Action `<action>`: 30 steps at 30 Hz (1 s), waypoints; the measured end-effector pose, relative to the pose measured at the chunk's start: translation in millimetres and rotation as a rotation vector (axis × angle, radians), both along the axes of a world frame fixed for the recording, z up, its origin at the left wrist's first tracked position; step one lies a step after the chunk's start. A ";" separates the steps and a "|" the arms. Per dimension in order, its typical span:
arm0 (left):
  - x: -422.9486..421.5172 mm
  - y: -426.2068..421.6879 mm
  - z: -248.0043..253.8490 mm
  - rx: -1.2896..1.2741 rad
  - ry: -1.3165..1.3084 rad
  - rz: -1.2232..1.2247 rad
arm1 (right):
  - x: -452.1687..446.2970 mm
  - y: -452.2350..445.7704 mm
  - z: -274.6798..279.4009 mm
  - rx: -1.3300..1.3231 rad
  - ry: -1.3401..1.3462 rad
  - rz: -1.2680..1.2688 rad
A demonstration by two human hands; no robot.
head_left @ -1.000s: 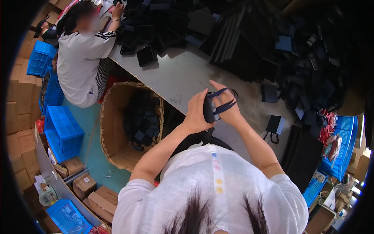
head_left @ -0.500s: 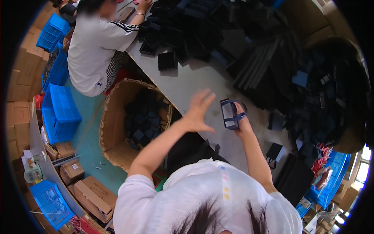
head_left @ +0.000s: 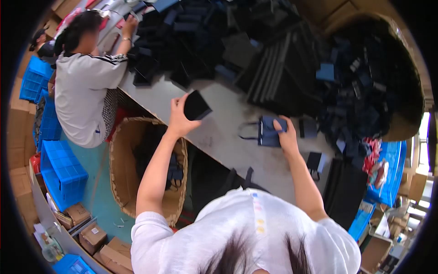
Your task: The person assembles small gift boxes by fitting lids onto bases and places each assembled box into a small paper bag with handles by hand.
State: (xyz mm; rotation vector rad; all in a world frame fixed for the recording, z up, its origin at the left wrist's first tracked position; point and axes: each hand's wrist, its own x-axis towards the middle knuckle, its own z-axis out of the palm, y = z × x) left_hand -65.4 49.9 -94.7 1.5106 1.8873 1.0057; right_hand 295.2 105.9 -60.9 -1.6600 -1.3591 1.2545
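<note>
The tabletop [head_left: 228, 98] runs diagonally ahead of the person and carries a pile of dark boxes [head_left: 182, 50] at its far side and a stack of dark panels [head_left: 278, 68] to the right of the pile. A large cardboard carton [head_left: 122, 169] stands on the floor at the left, just beside the tabletop edge; dark items lie inside it.

Left hand [head_left: 179, 119]: condition changed. Half a second earlier it is empty and spread wide. Its fingers are now parted to the width of one black box [head_left: 196, 107] and grip it, with the thumb along the near side. The box is near the tabletop edge; whether it touches the surface cannot be told. The box that earlier lies in front of the pile no longer shows there, so it is probably this one.

Right hand [head_left: 288, 137]: grip maintained, orientation changed. The thumb lies across the upper face of a navy bag [head_left: 268, 133]; the other fingers are mostly hidden, and their exact spread cannot be told. The bag is at the middle of the tabletop, with its handle [head_left: 249, 138] now pointing left, toward the box.

Meaning for the work: both hands are now occupied, with bag and box apart.
</note>
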 end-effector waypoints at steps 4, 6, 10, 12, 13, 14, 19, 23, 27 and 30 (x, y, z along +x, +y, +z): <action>86.0 -35.1 57.3 0.104 -0.142 -0.302 | -20.3 -8.8 28.4 -0.260 0.249 0.074; 106.7 -41.7 63.8 0.055 -0.105 -0.381 | -26.6 -13.3 38.9 -0.270 0.286 0.111; 122.7 -49.6 64.9 -0.035 -0.042 -0.458 | -12.2 -22.4 32.8 -0.196 0.243 0.214; 130.7 -53.5 67.6 -0.092 -0.007 -0.486 | -5.5 -31.0 30.0 -0.185 0.273 0.218; 135.0 -54.7 68.3 -0.145 0.023 -0.502 | -2.7 -36.1 28.5 -0.174 0.295 0.231; 140.7 -55.8 68.0 -0.149 0.029 -0.516 | -2.8 -43.5 26.5 -0.156 0.296 0.214; 182.2 -61.6 39.6 0.163 -0.536 -0.199 | -24.9 -93.5 18.3 -0.060 0.352 0.268; 127.8 -95.7 45.1 0.032 -0.150 -0.123 | 47.7 -87.5 14.4 0.322 -0.160 0.950; -4.0 -155.7 7.6 -0.280 0.592 -0.017 | 164.8 -43.0 -0.7 0.147 -1.267 -0.075; -16.0 -170.4 17.1 -0.362 0.527 0.074 | 238.5 -27.9 -41.9 -0.149 -0.998 -0.243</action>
